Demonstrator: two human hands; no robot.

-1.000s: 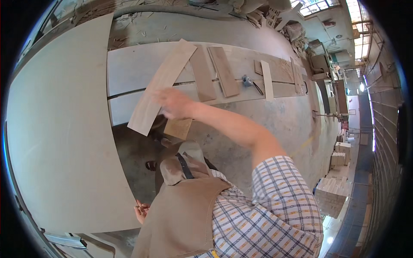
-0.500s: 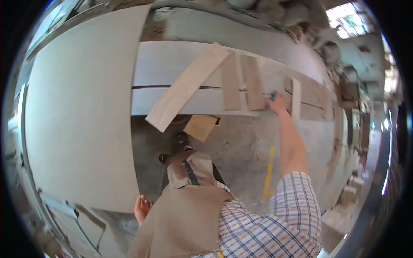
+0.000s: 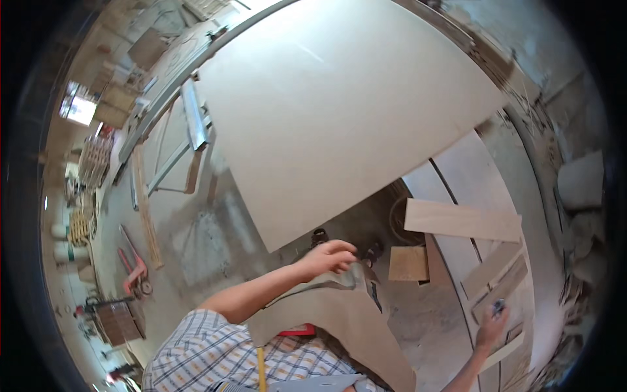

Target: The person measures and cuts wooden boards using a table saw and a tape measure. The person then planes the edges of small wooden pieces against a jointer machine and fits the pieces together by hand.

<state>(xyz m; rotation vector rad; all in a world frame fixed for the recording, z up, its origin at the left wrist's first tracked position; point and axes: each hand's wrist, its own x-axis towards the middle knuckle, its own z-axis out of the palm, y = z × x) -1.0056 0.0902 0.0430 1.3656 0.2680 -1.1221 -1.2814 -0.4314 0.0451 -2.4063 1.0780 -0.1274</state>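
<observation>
My right hand [image 3: 491, 328] is closed around a small grey-and-black object [image 3: 499, 306], too small and blurred to name, over the white bench [image 3: 462, 271] at the right. Beside it lie a brown wooden strip [image 3: 501, 288] and a second strip [image 3: 484, 268]. Farther up, a longer pale board [image 3: 460, 219] lies across the bench, one end jutting past its near edge. My left hand [image 3: 330, 258] hovers in front of my brown apron [image 3: 346, 313], fingers loosely bent and apart, with nothing in it. A large pale panel [image 3: 353, 117] extends ahead of this hand.
Below the bench edge stands a small wooden box-like piece [image 3: 408, 263]. A metal frame [image 3: 192, 117] is left of the panel. On the floor at the left is a red tool-like object [image 3: 135, 271] beside a long wooden strip [image 3: 149, 222].
My view has swung left, bringing the large panel to the middle. My left hand has risen in front of the apron. My right hand still holds the small object over the bench.
</observation>
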